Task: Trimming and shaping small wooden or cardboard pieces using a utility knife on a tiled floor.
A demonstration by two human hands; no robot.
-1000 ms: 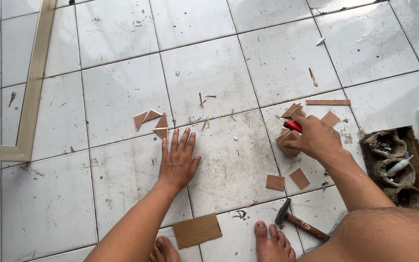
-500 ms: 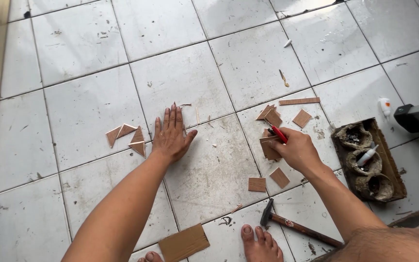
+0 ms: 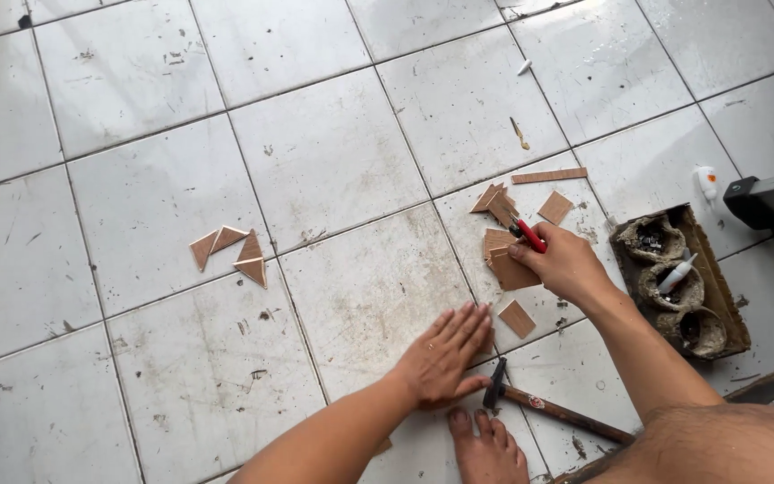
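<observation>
the left hand [image 3: 445,357] lies flat on the tiled floor [image 3: 333,161], just left of the hammer [image 3: 553,410], whose head sits beside a bare foot [image 3: 487,448]. the right hand [image 3: 564,264] rests on a stack of wood pieces [image 3: 508,260], a cutter [image 3: 527,235] in its grip. right of it stands a tray [image 3: 681,280]. far left lie four triangular pieces [image 3: 230,251].

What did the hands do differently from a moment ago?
The left hand left the small brown triangular wood pieces and slid right, now flat on the white tile near the hammer. The right hand still holds the red-handled tool on the stacked brown wood pieces.
</observation>
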